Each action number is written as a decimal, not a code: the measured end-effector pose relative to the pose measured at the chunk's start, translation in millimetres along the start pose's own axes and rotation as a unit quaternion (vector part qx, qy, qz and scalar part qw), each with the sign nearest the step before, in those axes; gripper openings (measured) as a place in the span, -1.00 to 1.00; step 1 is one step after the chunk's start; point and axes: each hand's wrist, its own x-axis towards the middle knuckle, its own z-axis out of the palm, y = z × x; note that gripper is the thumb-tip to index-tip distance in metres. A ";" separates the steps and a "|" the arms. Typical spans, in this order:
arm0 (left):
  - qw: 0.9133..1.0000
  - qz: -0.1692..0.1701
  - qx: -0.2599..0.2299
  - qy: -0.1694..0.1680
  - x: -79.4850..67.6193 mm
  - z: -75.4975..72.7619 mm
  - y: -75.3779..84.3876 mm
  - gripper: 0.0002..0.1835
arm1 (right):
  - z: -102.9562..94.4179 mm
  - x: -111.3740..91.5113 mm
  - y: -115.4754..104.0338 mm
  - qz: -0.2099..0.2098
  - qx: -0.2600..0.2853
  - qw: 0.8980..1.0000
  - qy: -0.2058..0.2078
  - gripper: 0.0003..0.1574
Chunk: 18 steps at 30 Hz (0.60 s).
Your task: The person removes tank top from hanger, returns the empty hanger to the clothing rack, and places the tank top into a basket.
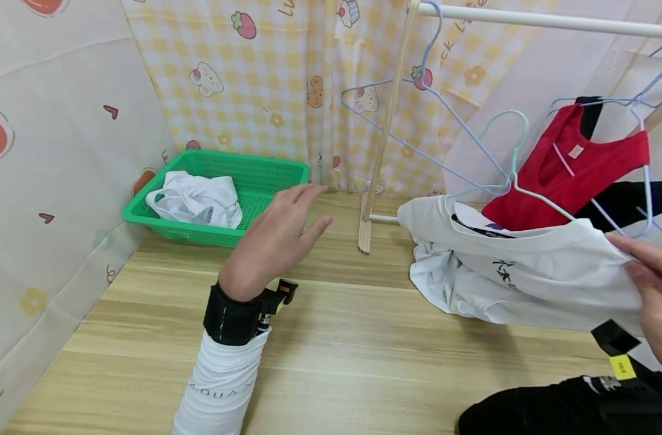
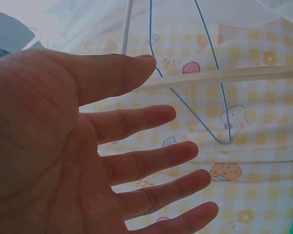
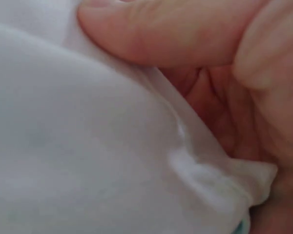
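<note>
A white T-shirt [image 1: 532, 272] with dark lettering on its chest hangs on a mint-green hanger [image 1: 518, 151] whose hook rises from the neckline. My right hand [image 1: 659, 290] pinches the shirt's shoulder at the right; in the right wrist view the thumb [image 3: 161, 34] presses on the white cloth [image 3: 78, 136]. Near the green basket my left hand [image 1: 279, 235] is raised above the table, its fingers straight and apart. The left wrist view shows that palm [image 2: 49, 146] holding nothing.
A green basket [image 1: 216, 232] with a crumpled white garment [image 1: 197, 199] stands at the back left. At the right is a rack with a white rail [image 1: 559, 21] and wooden post [image 1: 387, 121]. A blue hanger [image 1: 445, 103] and a red tank top [image 1: 564, 163] hang there.
</note>
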 end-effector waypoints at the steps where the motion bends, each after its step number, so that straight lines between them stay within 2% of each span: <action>1: 1.000 0.001 -0.002 0.000 -0.2 0.1 0.0 -0.38 | -0.1 0.0 0.0 -0.003 -0.002 1.000 0.003 -0.47; 5: 1.000 0.007 -0.006 0.002 -0.2 0.8 1.3 -0.39 | -1.4 -0.7 0.0 0.006 -0.009 1.000 0.000 -0.44; 8: 1.000 0.010 -0.005 0.002 0.2 1.5 2.3 -0.39 | -2.3 -0.5 1.2 -0.017 -0.007 1.000 -0.003 -0.44; 11: 1.000 0.012 -0.004 0.001 0.7 2.2 2.6 -0.39 | -0.7 2.6 -2.3 -0.059 0.026 0.998 -0.005 -0.49; 14: 1.000 0.011 -0.005 0.001 1.2 2.7 2.9 -0.37 | 5.5 9.6 -15.4 -0.092 0.062 0.993 -0.028 -0.50; 18: 1.000 0.015 -0.013 0.008 1.3 3.6 2.7 -0.32 | 13.8 20.7 -44.7 -0.140 0.038 0.988 -0.053 -0.46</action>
